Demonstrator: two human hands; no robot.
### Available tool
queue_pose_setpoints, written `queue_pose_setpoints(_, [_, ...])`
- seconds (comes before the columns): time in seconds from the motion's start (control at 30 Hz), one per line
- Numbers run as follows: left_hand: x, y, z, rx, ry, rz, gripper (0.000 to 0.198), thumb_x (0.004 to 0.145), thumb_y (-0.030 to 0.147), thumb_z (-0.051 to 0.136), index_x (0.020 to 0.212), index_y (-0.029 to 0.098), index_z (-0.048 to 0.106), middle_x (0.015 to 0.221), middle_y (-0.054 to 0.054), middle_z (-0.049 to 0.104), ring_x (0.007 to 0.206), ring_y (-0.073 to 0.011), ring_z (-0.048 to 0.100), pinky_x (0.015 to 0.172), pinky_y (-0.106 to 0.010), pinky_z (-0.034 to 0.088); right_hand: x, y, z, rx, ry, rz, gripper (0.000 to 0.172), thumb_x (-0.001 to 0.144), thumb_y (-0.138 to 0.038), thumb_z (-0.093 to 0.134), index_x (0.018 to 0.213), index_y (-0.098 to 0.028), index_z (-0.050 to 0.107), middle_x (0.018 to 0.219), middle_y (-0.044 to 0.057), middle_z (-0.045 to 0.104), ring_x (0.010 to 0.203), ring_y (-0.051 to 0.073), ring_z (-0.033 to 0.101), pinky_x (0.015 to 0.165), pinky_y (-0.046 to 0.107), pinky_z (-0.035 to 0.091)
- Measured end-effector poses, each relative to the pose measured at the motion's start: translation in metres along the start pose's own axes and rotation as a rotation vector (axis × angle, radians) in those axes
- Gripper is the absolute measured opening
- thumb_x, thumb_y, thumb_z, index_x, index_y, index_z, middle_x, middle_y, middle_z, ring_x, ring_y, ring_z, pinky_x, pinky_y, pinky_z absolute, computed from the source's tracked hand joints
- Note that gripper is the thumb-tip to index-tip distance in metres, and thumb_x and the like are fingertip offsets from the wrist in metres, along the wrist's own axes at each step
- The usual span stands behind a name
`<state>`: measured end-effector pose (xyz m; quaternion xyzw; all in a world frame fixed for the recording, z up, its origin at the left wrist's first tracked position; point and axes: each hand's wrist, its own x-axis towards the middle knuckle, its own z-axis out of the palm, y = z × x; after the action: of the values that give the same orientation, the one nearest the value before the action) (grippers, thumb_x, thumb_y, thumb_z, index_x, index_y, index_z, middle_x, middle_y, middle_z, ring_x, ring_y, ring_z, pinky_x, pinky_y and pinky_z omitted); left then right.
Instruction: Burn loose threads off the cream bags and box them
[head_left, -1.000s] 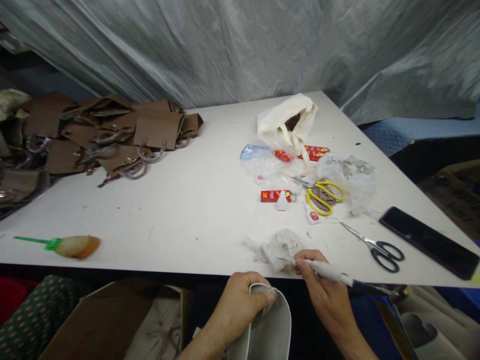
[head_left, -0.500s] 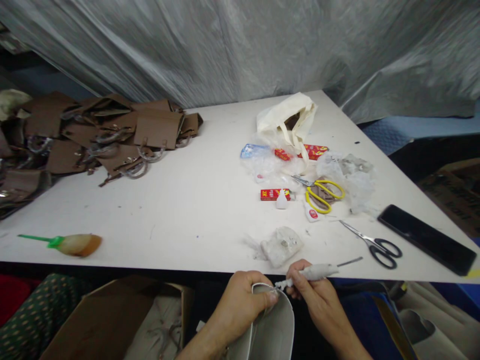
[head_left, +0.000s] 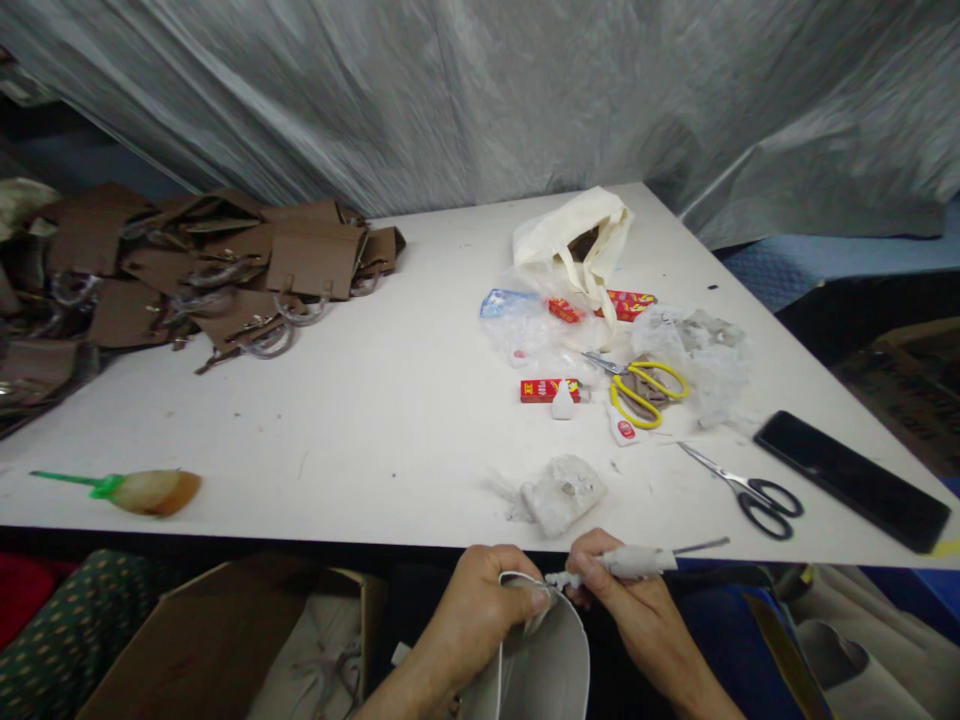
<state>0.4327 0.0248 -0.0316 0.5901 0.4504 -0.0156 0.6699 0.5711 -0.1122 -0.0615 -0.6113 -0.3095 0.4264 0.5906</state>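
Note:
Just below the table's front edge, my left hand (head_left: 484, 605) pinches the rim of a light grey bag piece (head_left: 551, 655), thumb inside and fingers outside. My right hand (head_left: 626, 600) is closed round a tool wrapped in whitish material (head_left: 634, 562). A thin metal rod sticks out of the tool's right end, and its ragged left end meets the rim beside my left thumb. The exact contact is too small to make out. A crumpled whitish pad (head_left: 564, 495) lies on the table just above my hands.
Brown bags (head_left: 315, 258) are heaped at the left of the white table (head_left: 375, 400). A glue bottle (head_left: 154, 492) lies front left. To the right are black scissors (head_left: 765, 503), yellow scissors (head_left: 649, 393), a red box (head_left: 541, 391), a cream bag (head_left: 559, 228) and a phone (head_left: 851, 480).
The tool in my right hand has shifted slightly down and its rod is more level. My left hand has barely moved and keeps its hold on the bag piece.

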Motion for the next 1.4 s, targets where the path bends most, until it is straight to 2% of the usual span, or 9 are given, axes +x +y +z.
queue_pose_setpoints(0.2, [0.005, -0.009, -0.006, -0.096, 0.036, 0.023, 0.023, 0.059, 0.035, 0.077, 0.065, 0.014, 0.071, 0.055, 0.000, 0.060, 0.055, -0.0132, 0.047, 0.058, -0.028, 0.033, -0.002, 0.012, 0.017, 0.127, 0.312, -0.105, 0.034, 0.106, -0.045, 0.053, 0.085, -0.020, 0.064, 0.072, 0.002, 0.064, 0.067, 0.018, 0.060, 0.063, 0.028, 0.050])
queue_pose_setpoints(0.3, [0.006, -0.013, -0.010, -0.159, 0.061, 0.007, 0.023, 0.058, 0.035, 0.077, 0.067, 0.014, 0.071, 0.056, -0.001, 0.061, 0.056, -0.0136, 0.049, 0.059, -0.028, 0.035, 0.006, 0.001, 0.010, -0.078, 0.474, -0.156, 0.031, 0.105, -0.045, 0.055, 0.089, -0.021, 0.066, 0.075, 0.002, 0.067, 0.068, 0.018, 0.062, 0.065, 0.028, 0.051])
queue_pose_setpoints(0.37, [0.006, -0.013, -0.012, -0.201, 0.057, -0.017, 0.025, 0.059, 0.035, 0.078, 0.070, 0.014, 0.071, 0.060, -0.002, 0.064, 0.058, -0.0145, 0.051, 0.060, -0.028, 0.036, 0.012, -0.007, 0.004, -0.240, 0.516, -0.182, 0.029, 0.104, -0.045, 0.056, 0.090, -0.022, 0.066, 0.075, 0.002, 0.067, 0.071, 0.019, 0.063, 0.068, 0.028, 0.051])
queue_pose_setpoints(0.53, [0.003, -0.005, -0.015, -0.312, 0.032, -0.038, 0.029, 0.058, 0.034, 0.083, 0.072, 0.014, 0.070, 0.061, -0.001, 0.064, 0.058, -0.0135, 0.052, 0.060, -0.027, 0.037, 0.019, -0.015, -0.001, -0.388, 0.449, -0.226, 0.027, 0.105, -0.042, 0.053, 0.090, -0.023, 0.064, 0.075, 0.000, 0.065, 0.073, 0.019, 0.063, 0.070, 0.028, 0.050])
queue_pose_setpoints(0.77, [0.006, -0.005, -0.016, -0.387, -0.029, -0.111, 0.032, 0.052, 0.032, 0.088, 0.070, 0.013, 0.070, 0.060, -0.002, 0.066, 0.055, -0.0129, 0.054, 0.058, -0.027, 0.039, 0.022, -0.009, 0.000, -0.413, 0.359, -0.280, 0.022, 0.105, -0.038, 0.054, 0.093, -0.023, 0.065, 0.080, 0.001, 0.065, 0.075, 0.019, 0.061, 0.072, 0.029, 0.048])
queue_pose_setpoints(0.87, [0.008, -0.007, -0.016, -0.373, -0.031, -0.135, 0.033, 0.051, 0.033, 0.088, 0.069, 0.013, 0.071, 0.059, -0.001, 0.066, 0.053, -0.0125, 0.054, 0.056, -0.026, 0.039, 0.019, -0.009, -0.003, -0.389, 0.385, -0.287, 0.020, 0.105, -0.038, 0.056, 0.094, -0.023, 0.065, 0.082, 0.001, 0.065, 0.077, 0.019, 0.062, 0.074, 0.029, 0.048])
queue_pose_setpoints(0.97, [0.009, -0.008, -0.017, -0.375, -0.057, -0.158, 0.035, 0.049, 0.034, 0.089, 0.071, 0.013, 0.071, 0.058, -0.001, 0.067, 0.051, -0.0127, 0.054, 0.055, -0.026, 0.039, 0.014, -0.009, -0.005, -0.300, 0.411, -0.231, 0.025, 0.105, -0.041, 0.055, 0.091, -0.023, 0.064, 0.077, 0.001, 0.065, 0.074, 0.018, 0.062, 0.071, 0.028, 0.048])
queue_pose_setpoints(1.13, [0.011, -0.009, -0.018, -0.380, -0.107, -0.186, 0.035, 0.049, 0.032, 0.089, 0.073, 0.013, 0.072, 0.059, -0.001, 0.067, 0.051, -0.0120, 0.054, 0.054, -0.024, 0.039, 0.010, -0.007, 0.001, -0.069, 0.140, -0.028, 0.039, 0.104, -0.051, 0.053, 0.083, -0.020, 0.064, 0.069, 0.000, 0.064, 0.065, 0.017, 0.060, 0.061, 0.026, 0.046])
queue_pose_setpoints(1.4, [0.008, -0.007, -0.014, -0.387, -0.132, -0.173, 0.036, 0.049, 0.033, 0.090, 0.073, 0.013, 0.073, 0.060, -0.001, 0.067, 0.052, -0.0112, 0.053, 0.054, -0.024, 0.037, 0.009, -0.008, 0.005, -0.059, 0.096, 0.020, 0.041, 0.103, -0.054, 0.053, 0.083, -0.020, 0.062, 0.069, 0.000, 0.061, 0.067, 0.017, 0.058, 0.063, 0.027, 0.044])
